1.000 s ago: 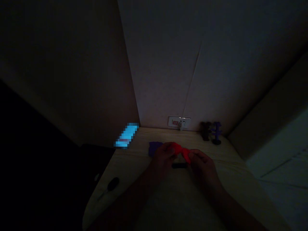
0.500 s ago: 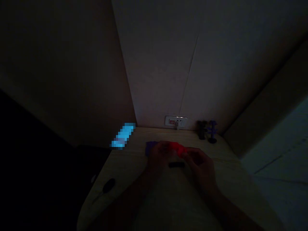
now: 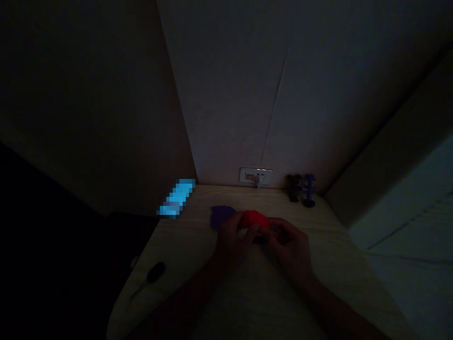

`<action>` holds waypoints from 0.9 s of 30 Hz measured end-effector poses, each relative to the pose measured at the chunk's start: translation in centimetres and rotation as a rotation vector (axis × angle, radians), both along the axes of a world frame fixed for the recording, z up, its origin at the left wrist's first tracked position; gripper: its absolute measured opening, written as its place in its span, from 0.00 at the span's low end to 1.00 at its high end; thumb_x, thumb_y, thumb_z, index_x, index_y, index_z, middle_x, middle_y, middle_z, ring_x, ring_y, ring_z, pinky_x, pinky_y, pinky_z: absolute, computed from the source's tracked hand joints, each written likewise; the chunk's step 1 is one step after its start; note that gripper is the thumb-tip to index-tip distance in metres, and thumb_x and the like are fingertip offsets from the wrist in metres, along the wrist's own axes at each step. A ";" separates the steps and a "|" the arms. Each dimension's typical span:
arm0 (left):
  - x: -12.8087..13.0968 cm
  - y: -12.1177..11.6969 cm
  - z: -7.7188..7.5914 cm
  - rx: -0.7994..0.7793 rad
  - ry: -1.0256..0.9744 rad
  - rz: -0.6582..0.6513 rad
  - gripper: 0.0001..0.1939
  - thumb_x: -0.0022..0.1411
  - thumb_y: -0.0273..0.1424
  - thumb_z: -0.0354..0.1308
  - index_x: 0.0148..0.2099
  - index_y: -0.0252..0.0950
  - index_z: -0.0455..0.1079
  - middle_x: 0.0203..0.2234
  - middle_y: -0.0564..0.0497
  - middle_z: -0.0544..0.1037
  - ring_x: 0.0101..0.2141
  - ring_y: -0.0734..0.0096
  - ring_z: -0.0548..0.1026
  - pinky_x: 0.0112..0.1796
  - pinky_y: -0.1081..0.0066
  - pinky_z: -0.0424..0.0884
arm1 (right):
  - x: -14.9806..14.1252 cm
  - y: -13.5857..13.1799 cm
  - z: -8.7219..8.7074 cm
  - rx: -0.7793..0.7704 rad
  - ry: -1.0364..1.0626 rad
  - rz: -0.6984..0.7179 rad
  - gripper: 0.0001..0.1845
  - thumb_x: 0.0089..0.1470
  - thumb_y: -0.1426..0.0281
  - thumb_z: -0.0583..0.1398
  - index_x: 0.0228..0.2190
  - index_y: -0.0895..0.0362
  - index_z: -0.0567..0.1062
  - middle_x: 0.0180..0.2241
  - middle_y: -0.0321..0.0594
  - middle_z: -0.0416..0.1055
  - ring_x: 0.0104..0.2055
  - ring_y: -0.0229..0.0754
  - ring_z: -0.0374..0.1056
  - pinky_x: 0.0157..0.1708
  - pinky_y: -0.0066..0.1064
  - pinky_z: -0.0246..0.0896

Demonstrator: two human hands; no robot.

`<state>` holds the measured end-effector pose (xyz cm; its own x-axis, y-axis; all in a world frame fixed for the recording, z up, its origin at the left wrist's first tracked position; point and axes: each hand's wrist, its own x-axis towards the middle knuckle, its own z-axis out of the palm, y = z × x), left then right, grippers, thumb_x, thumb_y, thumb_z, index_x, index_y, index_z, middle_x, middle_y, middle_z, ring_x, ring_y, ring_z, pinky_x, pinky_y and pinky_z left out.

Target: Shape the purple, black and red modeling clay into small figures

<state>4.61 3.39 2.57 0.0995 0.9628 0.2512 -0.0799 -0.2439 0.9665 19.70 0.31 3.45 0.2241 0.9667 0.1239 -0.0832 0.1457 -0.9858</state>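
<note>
The room is very dark. My left hand (image 3: 233, 241) and my right hand (image 3: 288, 248) meet over a small wooden table (image 3: 184, 245), both with fingers closed on a soft red lump (image 3: 253, 218) held between them. A purple piece (image 3: 220, 216) lies on the table just left of the red lump, close to my left fingers. What lies under my hands is hidden.
A glowing blue screen (image 3: 177, 198) leans at the table's back left corner. A wall socket (image 3: 255, 175) sits at the back, with small dark and purple figures (image 3: 300, 189) to its right. A black key fob (image 3: 152, 274) lies near the front left edge.
My hands have drawn closer together and squeezed the red lump into a rounder shape. A small dark bar seen below the lump earlier is now covered by my hands.
</note>
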 end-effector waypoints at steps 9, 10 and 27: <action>0.0 -0.3 0.1 0.038 0.091 -0.005 0.03 0.62 0.26 0.61 0.36 0.37 0.76 0.34 0.49 0.83 0.36 0.62 0.79 0.40 0.68 0.72 | -0.5 -0.1 0.4 -0.023 -0.040 -0.053 0.18 0.36 0.62 0.81 0.29 0.53 0.82 0.28 0.40 0.82 0.29 0.43 0.76 0.31 0.32 0.74; 0.0 -0.3 0.2 0.020 0.076 -0.015 0.04 0.62 0.26 0.60 0.37 0.37 0.77 0.34 0.49 0.83 0.36 0.63 0.79 0.40 0.68 0.72 | -0.5 -0.1 0.5 -0.029 -0.039 -0.044 0.18 0.36 0.63 0.81 0.28 0.53 0.82 0.27 0.39 0.81 0.28 0.43 0.75 0.30 0.32 0.73; 0.1 1.0 -0.3 -0.199 -0.152 -0.080 0.17 0.48 0.32 0.77 0.42 0.37 0.82 0.41 0.47 0.81 0.43 0.60 0.78 0.45 0.67 0.72 | 1.6 1.3 0.3 -0.034 0.076 0.056 0.12 0.48 0.60 0.76 0.30 0.53 0.84 0.26 0.37 0.78 0.27 0.40 0.70 0.28 0.29 0.66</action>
<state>4.72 4.36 2.24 0.1531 0.9853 0.0756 -0.2390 -0.0373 0.9703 21.31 1.61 3.71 0.1774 0.9813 0.0753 -0.1647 0.1050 -0.9807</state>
